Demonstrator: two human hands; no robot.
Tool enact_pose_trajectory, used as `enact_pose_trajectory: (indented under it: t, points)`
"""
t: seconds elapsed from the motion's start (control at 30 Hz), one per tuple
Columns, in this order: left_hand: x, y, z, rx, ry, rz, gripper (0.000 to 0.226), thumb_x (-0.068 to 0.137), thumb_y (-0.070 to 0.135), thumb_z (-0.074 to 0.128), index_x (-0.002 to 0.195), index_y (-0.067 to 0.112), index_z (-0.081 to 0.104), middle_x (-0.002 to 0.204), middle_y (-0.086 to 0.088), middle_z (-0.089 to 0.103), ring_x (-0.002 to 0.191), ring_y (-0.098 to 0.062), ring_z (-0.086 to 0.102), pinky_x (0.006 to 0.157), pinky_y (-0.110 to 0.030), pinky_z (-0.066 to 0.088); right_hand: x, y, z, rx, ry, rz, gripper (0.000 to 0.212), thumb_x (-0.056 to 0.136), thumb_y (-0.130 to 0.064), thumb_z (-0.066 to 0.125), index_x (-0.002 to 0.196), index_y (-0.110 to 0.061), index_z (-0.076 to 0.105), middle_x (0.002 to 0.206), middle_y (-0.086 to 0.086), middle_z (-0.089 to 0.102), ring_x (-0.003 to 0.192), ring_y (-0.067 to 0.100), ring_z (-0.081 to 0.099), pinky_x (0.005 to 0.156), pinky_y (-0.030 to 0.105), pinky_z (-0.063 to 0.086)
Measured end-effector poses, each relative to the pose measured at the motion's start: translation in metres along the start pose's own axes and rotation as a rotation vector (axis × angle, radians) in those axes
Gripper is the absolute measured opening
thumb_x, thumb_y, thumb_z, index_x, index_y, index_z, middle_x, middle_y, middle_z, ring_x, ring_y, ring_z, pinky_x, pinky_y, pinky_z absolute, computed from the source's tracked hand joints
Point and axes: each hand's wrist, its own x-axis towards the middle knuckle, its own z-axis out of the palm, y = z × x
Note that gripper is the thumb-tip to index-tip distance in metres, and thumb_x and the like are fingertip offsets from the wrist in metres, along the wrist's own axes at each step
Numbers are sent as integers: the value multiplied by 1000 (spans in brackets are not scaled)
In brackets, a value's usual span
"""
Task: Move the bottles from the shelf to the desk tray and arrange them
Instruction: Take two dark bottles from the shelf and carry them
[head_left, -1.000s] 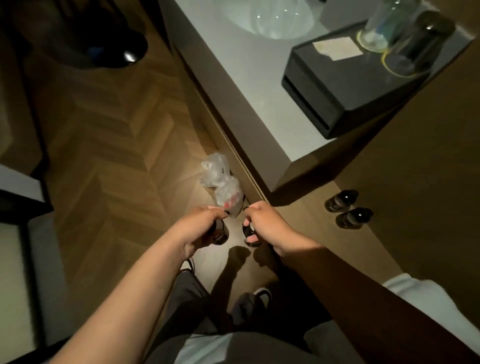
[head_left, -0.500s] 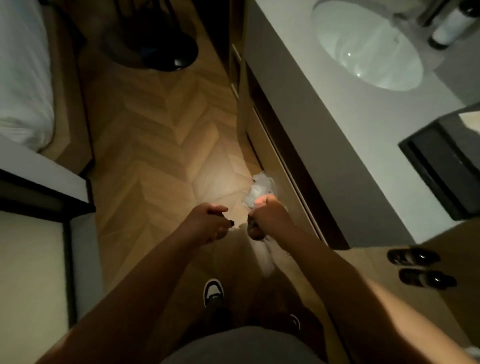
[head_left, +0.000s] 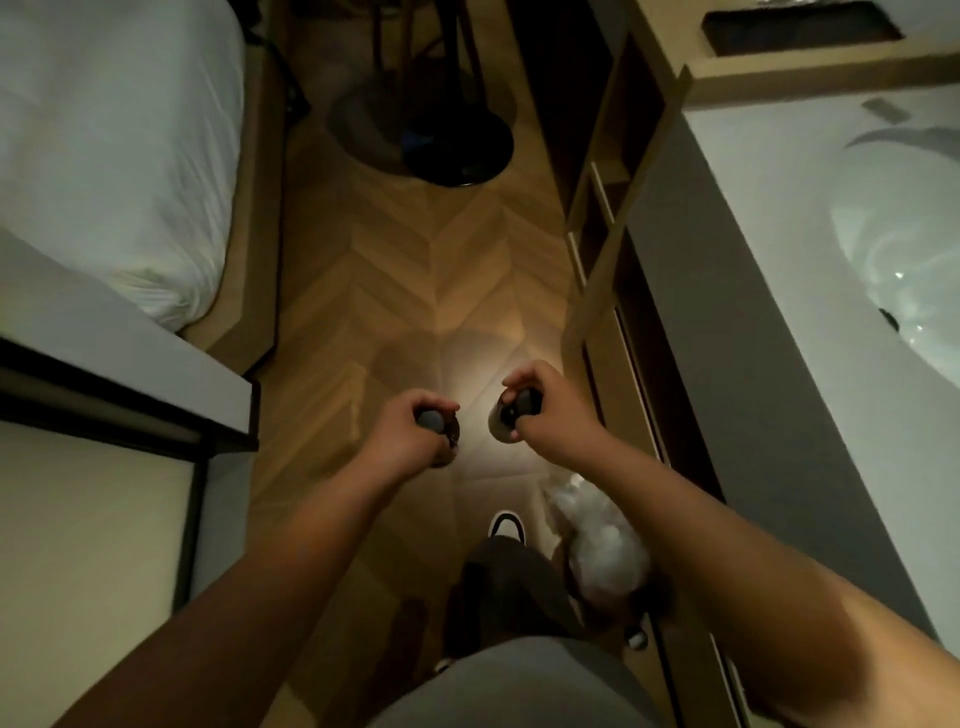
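1. Left hand (head_left: 410, 431): fingers curled tight round a small dark bottle (head_left: 434, 422), dark cap up, held over the herringbone wood floor (head_left: 395, 291).
2. Right hand (head_left: 545, 410): fingers wrapped round a second dark bottle (head_left: 511, 415), level with the first, apart from it.
3. White plastic bag (head_left: 597, 540) on floor beside vanity counter (head_left: 779, 270).

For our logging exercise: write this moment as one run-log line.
phase: carrying | left hand: grips dark bottle | right hand: grips second dark bottle | over wooden floor | tray: unseen
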Motion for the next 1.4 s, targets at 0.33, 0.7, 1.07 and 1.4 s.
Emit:
enact_pose_trajectory:
  t: [0.33, 0.7, 1.07, 1.4]
  points:
    - [134, 121, -16, -87, 39, 10, 40, 71, -11, 67, 84, 27, 64, 110, -13, 60, 85, -23, 58, 59, -24, 47, 140, -78, -83, -10, -59, 34, 43, 76, 10, 66, 104, -20, 53, 100, -7, 55, 105, 17, 55, 78, 27, 55]
    - [304, 268, -56, 126, -157, 37, 39, 75, -13, 60, 96, 20, 65, 107, -9, 58, 91, -23, 59, 55, -24, 49, 302, -148, -154, 87, 103, 97, 38, 79, 11, 60, 108, -12, 56, 106, 3, 57, 81, 10, 58, 57, 16, 50]
    - [448, 431, -65, 425, -314, 237, 36, 78, -10, 60, 90, 24, 62, 107, -5, 59, 97, -24, 60, 62, -26, 50, 441, -213, -248, 209, 270, 97, 42, 76, 13, 65, 107, -17, 59, 107, 1, 60, 100, 18, 62, 71, 25, 59]
    - [541, 583, -12, 583, -477, 368, 36, 81, -5, 63, 104, 22, 63, 106, 2, 56, 88, -12, 61, 62, -22, 54, 534, -252, -371, 202, 251, 105, 40, 80, 12, 61, 111, -14, 57, 108, 5, 62, 87, 20, 70, 67, 25, 58]
